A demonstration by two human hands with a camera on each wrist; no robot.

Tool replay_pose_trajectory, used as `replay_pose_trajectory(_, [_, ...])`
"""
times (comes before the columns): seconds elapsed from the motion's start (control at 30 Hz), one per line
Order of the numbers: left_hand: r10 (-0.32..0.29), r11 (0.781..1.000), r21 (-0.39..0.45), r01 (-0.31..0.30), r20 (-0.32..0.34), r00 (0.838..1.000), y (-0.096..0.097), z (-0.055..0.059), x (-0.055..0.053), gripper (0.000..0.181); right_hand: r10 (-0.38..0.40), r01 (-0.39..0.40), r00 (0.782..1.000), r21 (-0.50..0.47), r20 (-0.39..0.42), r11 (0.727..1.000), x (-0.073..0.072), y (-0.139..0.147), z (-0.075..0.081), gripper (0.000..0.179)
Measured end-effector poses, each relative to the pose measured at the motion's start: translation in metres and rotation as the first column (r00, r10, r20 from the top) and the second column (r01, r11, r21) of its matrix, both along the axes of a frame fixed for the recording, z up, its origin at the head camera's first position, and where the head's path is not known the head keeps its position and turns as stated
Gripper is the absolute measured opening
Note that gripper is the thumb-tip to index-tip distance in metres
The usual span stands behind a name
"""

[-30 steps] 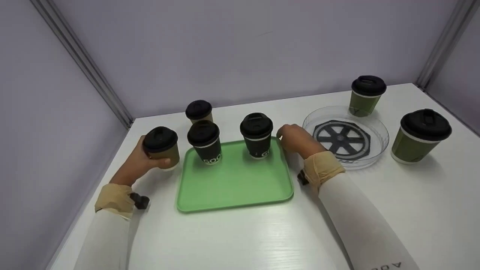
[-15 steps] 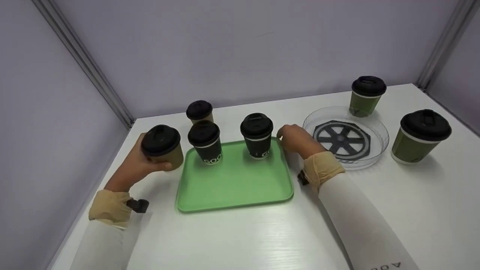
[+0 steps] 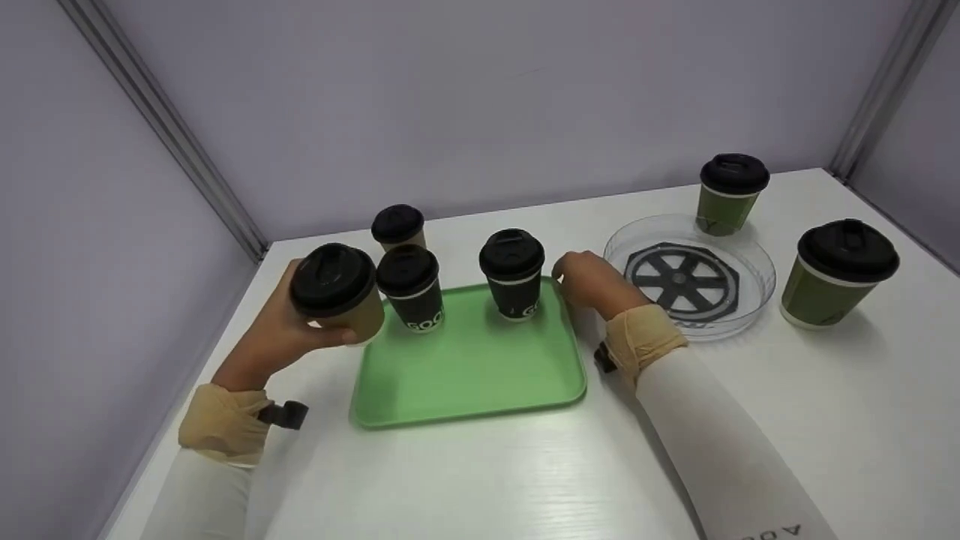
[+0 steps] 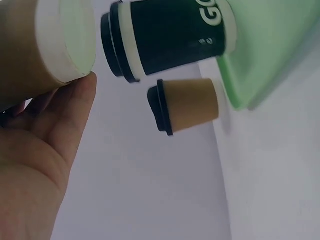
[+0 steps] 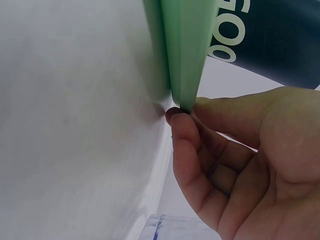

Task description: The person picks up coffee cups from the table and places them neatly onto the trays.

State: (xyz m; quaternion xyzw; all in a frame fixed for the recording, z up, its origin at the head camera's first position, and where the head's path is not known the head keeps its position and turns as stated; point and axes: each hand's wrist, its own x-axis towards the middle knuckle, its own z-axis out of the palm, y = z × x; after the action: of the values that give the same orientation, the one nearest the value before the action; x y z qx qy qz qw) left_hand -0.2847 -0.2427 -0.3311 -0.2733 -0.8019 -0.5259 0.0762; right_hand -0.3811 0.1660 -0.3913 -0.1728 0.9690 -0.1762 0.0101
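Note:
My left hand [image 3: 277, 330] grips a brown paper coffee cup [image 3: 362, 315] with a black lid, held above the table beside the left edge of a green tray [image 3: 472, 367]. In the left wrist view the white base of this brown cup [image 4: 77, 40] shows, off any surface. The right hand [image 3: 592, 281] pinches the tray's far right corner between thumb and fingers, as the right wrist view shows at the tray rim [image 5: 187, 65]. Two dark lidded cups stand upright on the tray: a left dark cup [image 3: 420, 304] and a right dark cup [image 3: 516, 292].
Behind the tray stands another brown cup [image 3: 397, 225]. To the right lie a clear round dish [image 3: 761, 281] with a dark spoked pattern, a green cup [image 3: 726, 206] behind it and a larger green cup [image 3: 825, 292]. A wall [image 3: 480, 112] closes off the back.
My left hand has lifted the brown cup off the table and carried it right, toward the tray's left edge. The right hand and tray have stayed in place.

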Motion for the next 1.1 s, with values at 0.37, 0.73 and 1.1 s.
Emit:
replay_pose_trajectory(0.37, [-0.104, 0.995, -0.012, 0.104, -0.063, 0.993, 0.034, 0.006, -0.003, 0.088, -0.004, 0.004, 1.000, -0.005, -0.011, 1.000, 0.000, 0.001, 0.000, 0.027])
replay_pose_trajectory(0.73, [-0.178, 0.984, -0.010, 0.178, -0.036, 0.983, 0.070, 0.004, -0.006, 0.095, -0.007, 0.007, 1.000, -0.013, 0.000, 1.000, 0.000, 0.001, 0.000, 0.028])
replay_pose_trajectory(1.1, [-0.222, 0.975, -0.012, 0.223, 0.057, 0.973, 0.112, 0.012, 0.009, 0.092, 0.004, -0.004, 1.000, 0.000, 0.000, 1.000, -0.001, 0.001, -0.001, 0.032])
